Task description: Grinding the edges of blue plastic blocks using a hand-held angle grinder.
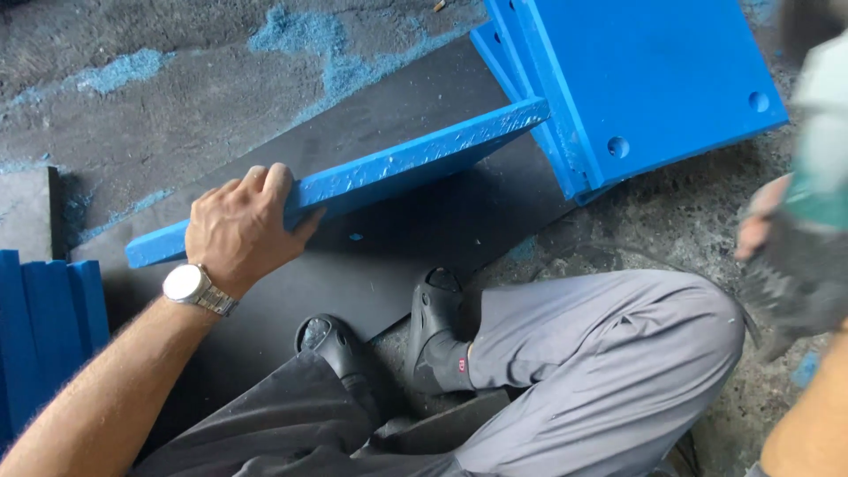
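The left hand (237, 231), a silver wristwatch (196, 288) on its wrist, clamps the upper edge of a long blue plastic slab (353, 180) that stands on its long edge, tilted, over a black mat (415, 225) spread on the dusty concrete floor (150, 115). The fingers curl over the top of the slab near its left end, the thumb on the near face. The slab's far end meets a stack of blue drilled plates (645, 79) at the mat's far right corner. The right hand (761, 225), at the right edge of the view, is blurred beside a dark and green tool (808, 247); I cannot tell its grip. More blue blocks (44, 327) lie by the mat's left edge.
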